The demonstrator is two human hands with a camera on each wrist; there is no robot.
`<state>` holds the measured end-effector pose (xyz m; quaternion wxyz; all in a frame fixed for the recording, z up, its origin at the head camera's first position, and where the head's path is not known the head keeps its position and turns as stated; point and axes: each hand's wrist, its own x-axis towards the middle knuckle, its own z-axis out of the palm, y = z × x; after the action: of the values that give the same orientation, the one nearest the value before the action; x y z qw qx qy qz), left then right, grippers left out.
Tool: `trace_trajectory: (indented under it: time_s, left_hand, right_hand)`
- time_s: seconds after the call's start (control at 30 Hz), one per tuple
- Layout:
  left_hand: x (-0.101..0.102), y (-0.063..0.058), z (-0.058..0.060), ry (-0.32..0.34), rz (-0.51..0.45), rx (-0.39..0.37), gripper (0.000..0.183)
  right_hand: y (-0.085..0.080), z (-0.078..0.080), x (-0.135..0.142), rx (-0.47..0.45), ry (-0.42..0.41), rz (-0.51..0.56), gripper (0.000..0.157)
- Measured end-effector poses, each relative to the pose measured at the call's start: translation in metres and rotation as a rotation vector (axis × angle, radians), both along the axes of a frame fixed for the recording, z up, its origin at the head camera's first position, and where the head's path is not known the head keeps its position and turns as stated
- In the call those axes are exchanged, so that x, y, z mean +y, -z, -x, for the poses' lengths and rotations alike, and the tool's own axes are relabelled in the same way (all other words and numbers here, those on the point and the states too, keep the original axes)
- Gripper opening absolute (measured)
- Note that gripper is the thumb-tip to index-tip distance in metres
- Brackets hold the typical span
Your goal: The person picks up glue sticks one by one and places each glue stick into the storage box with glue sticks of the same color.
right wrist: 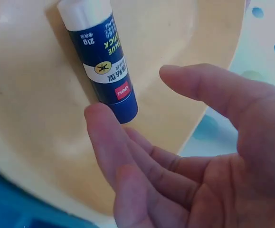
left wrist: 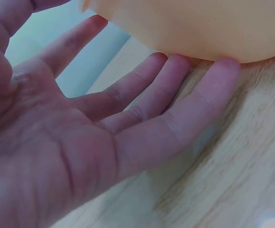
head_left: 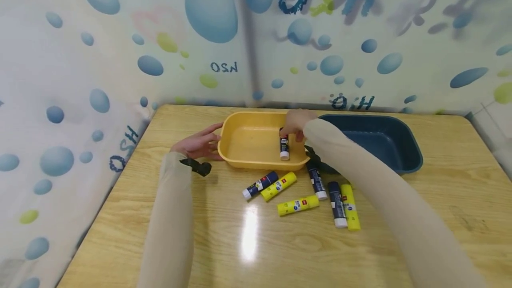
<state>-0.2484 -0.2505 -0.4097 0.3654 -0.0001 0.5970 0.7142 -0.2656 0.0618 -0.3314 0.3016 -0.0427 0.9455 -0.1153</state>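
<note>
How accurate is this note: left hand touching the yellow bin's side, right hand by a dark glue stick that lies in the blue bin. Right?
Not quite: the head view shows the dark glue stick by the right hand lying in the yellow bin, not the blue bin. The left hand does touch the yellow bin's side.

Seven glue sticks (head_left: 260,185), two bins (head_left: 250,146), one table (head_left: 224,243)
The sticks are four navy and three yellow: one navy stick (head_left: 284,149) in the one yellow bin (head_left: 250,146), six sticks on the table, three of each colour. The other bin, one dark blue bin (head_left: 388,143).
</note>
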Motion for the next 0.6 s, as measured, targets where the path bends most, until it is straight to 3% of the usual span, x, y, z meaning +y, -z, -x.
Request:
trace_trajectory:
  time_s: [0.27,0.6]
  left_hand:
    - [-0.001,0.001,0.000,0.006,-0.010,-0.003,0.064]
    - [0.001,0.000,0.001,-0.023,0.009,-0.025,0.064]
  right_hand:
    - [-0.013,-0.020,0.013,0.091,-0.165,-0.044,0.038]
    - [-0.034,-0.044,0.044,0.159,-0.237,0.014,0.029]
